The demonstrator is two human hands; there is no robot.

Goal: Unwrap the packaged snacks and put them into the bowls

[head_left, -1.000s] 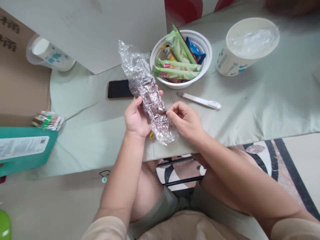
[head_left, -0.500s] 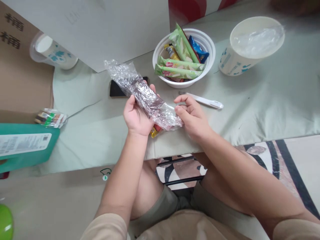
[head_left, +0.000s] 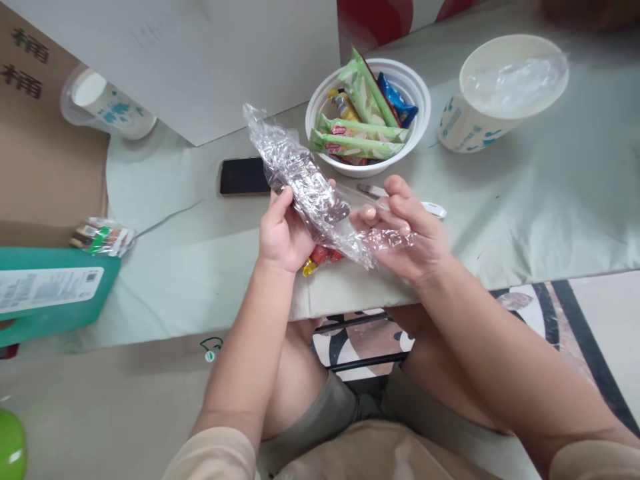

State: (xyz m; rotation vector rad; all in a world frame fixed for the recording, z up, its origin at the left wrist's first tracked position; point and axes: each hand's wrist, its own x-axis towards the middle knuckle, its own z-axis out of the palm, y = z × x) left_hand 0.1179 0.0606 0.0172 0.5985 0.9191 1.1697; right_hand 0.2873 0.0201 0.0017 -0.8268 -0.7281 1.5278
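Observation:
My left hand (head_left: 285, 233) is closed around a dark item wrapped in crinkled clear plastic (head_left: 310, 183), thumb on top and fingers beneath. The packet slants from upper left to lower right above the table edge. At its lower end my right hand (head_left: 420, 233) is open, fingers apart and palm turned up. Loose clear film lies against its fingers and palm. Below the packet, a red and yellow wrapped piece (head_left: 320, 257) rests on the table, partly covered. Behind the right hand lies a slim white-handled tool (head_left: 434, 210), its middle hidden by the fingers.
A white bowl (head_left: 424, 93) of wrapped snacks stands behind the hands. To its right is a large paper tub (head_left: 467, 127) with clear plastic inside. A black phone (head_left: 243, 177) lies left. Boxes, a paper cup (head_left: 120, 110) and a green carton (head_left: 60, 313) stand further left.
The packet has shifted right with my left hand, showing more of the phone. My right hand has moved right and opened from a pinch at the wrapper's lower end.

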